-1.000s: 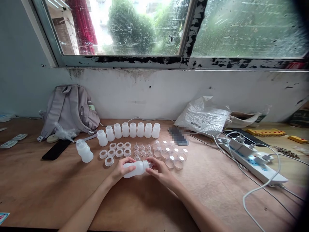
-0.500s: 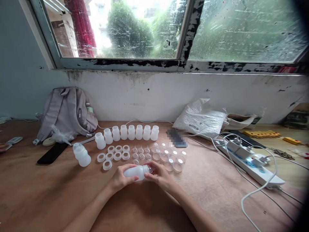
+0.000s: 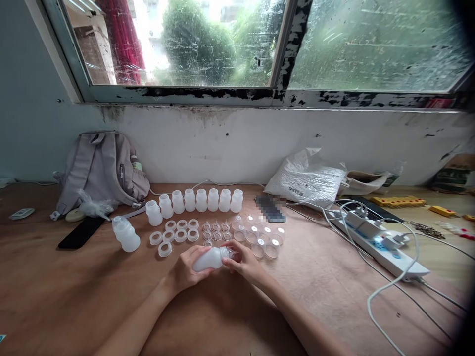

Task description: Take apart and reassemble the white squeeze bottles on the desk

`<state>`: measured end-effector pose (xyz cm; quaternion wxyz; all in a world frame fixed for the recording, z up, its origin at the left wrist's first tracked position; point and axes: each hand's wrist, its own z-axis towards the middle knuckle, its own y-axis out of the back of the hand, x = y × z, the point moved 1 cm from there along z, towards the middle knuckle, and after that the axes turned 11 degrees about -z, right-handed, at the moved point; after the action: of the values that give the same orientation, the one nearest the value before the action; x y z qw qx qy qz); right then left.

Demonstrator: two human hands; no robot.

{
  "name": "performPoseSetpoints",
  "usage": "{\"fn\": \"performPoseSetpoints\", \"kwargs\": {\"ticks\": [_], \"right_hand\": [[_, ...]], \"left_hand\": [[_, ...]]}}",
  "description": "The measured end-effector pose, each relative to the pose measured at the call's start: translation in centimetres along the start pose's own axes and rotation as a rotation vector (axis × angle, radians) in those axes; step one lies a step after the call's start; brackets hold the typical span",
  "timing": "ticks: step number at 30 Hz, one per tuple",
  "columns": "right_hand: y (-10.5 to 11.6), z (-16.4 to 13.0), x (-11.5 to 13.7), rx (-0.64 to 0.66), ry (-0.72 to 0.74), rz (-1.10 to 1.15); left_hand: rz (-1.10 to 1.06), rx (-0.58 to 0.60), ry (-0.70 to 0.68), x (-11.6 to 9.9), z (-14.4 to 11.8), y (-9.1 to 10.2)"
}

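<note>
With the left hand (image 3: 185, 272) gripping the translucent white plastic bottle (image 3: 209, 259) sideways, the right hand (image 3: 243, 262) (fingertips pinched at its neck) should turn squarely, keeping the threads aligned.

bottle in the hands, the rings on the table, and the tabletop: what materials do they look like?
Bottle, held by the left hand and right hand: likely matte, frosted plastic, milky and translucent.
Rings: seemingly the same whitish translucent plastic, with light showing through.
Tabletop: looks like plywood or wood veneer, brown with visible grain and a dull, worn finish with pale scuffed patches.
</note>
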<state>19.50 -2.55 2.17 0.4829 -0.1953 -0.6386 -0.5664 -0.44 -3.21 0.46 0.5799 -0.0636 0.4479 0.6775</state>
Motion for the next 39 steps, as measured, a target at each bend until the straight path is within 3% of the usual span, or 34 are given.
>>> {"fn": "performPoseSetpoints", "kwargs": {"ticks": [2,4,8,10,13,17,21,24,26,32,39], "right_hand": [[0.7,0.1,0.4,-0.026,0.037,-0.133],[1.9,0.1,0.5,-0.148,0.041,-0.316],[5.4,-0.1,-0.5,-0.395,-0.157,-0.752],[6.6,-0.5,-1.3,-0.387,-0.283,-0.903],[7.0,-1.4,-2.2,-0.292,-0.374,-0.944],[6.5,-2.6,-2.2,-0.326,-0.284,-0.764],[6.3,-3.3,-1.6,-0.42,-0.197,-0.223],[5.7,-3.3,-1.2,-0.377,-0.217,0.154],[5.0,-3.3,-0.9,-0.338,-0.221,0.274],[2.8,-3.0,-0.4,-0.233,-0.199,0.341],[2.2,-2.9,0.3,-0.185,-0.185,0.315]], "left_hand": [[-0.026,-0.008,0.056,-0.1,0.1,0.1],[-0.045,-0.014,0.1,-0.1,0.2,0.3],[-0.062,-0.019,0.135,0.1,0.1,0.6],[-0.066,-0.021,0.141,0.3,0.0,0.6],[-0.088,-0.003,0.15,0.3,0.0,0.4],[-0.139,0.014,0.193,-0.1,0.1,0.6],[-0.201,-0.005,0.281,-0.5,0.3,1.0],[-0.251,0.0,0.339,-0.8,0.4,1.2],[-0.267,0.005,0.36,-0.9,0.4,1.3],[-0.236,0.019,0.343,-0.7,0.4,1.1],[-0.248,0.041,0.334,-0.8,0.4,1.0]]}}
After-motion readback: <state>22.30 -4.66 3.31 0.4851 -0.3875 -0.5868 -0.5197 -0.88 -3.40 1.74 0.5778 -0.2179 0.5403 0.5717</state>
